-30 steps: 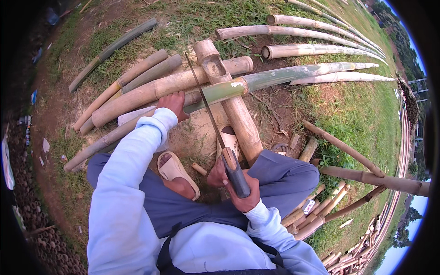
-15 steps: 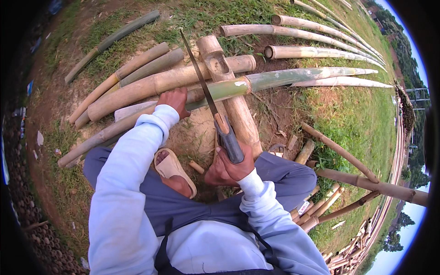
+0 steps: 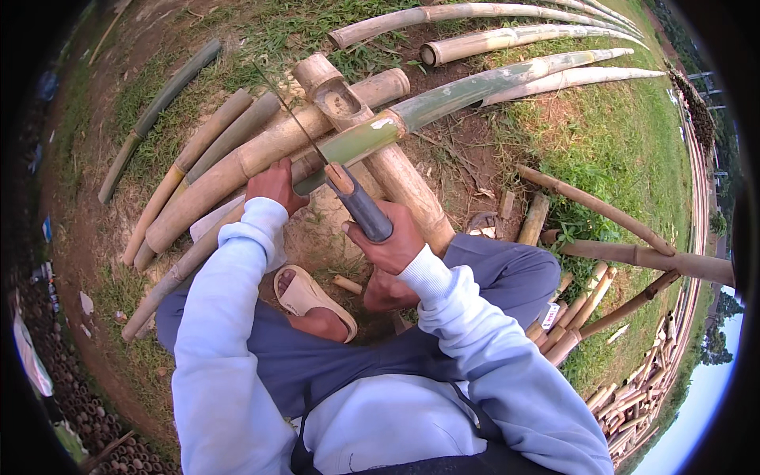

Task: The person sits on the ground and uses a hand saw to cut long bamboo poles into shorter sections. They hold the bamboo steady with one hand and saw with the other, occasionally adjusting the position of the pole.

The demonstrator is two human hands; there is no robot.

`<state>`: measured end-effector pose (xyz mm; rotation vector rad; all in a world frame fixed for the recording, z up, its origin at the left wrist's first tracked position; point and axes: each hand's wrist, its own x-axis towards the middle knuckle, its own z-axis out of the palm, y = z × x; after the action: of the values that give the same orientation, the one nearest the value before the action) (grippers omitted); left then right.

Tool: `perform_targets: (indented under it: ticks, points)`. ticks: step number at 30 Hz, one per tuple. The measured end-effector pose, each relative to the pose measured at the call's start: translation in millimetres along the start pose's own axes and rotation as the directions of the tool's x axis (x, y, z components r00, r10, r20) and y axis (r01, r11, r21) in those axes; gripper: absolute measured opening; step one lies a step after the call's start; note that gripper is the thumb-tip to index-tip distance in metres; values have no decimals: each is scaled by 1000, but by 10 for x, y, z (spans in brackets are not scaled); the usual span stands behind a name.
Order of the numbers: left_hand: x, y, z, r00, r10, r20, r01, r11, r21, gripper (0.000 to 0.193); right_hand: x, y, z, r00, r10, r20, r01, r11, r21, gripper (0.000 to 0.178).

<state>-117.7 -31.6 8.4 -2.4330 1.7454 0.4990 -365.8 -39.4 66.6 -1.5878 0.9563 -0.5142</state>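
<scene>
My right hand is wrapped round the dark grey handle of a hand saw. Its thin blade points away to the far left and lies across a green bamboo pole, just beyond the handle. Left of the blade, my left hand is closed on the browner stretch of the bamboo; its fingertips are partly hidden. The pole rests over a thick, pale bamboo log with a notch cut near its far end. Another thick tan bamboo piece lies behind my left hand.
Several shorter bamboo pieces lie at the far left. Long bamboo poles stretch away at the far right. Crossed bamboo supports stand to my right. A sandalled foot is below the pole, on bare earth and grass.
My right hand has drawn the saw slightly back and left, and its blade now appears thinner, seen more edge-on. The whole view has shifted and turned a little. My left hand keeps its grip.
</scene>
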Motion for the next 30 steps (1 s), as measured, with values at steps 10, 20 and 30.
perform_targets:
  ticks: [10,20,30]
  points:
    - [7,-2,100,982,91,-163,-70,989,131,74,-351,217,89,996,-74,-44,71,995,-72,23]
    - [-32,-18,46,991,54,-121,-52,998,18,68,-1307,-68,-233,999,33,6,-32,997,-73,26]
    - [-42,-39,83,988,71,-135,-66,997,37,68,-1334,-82,-181,999,46,-3,-46,997,-68,36]
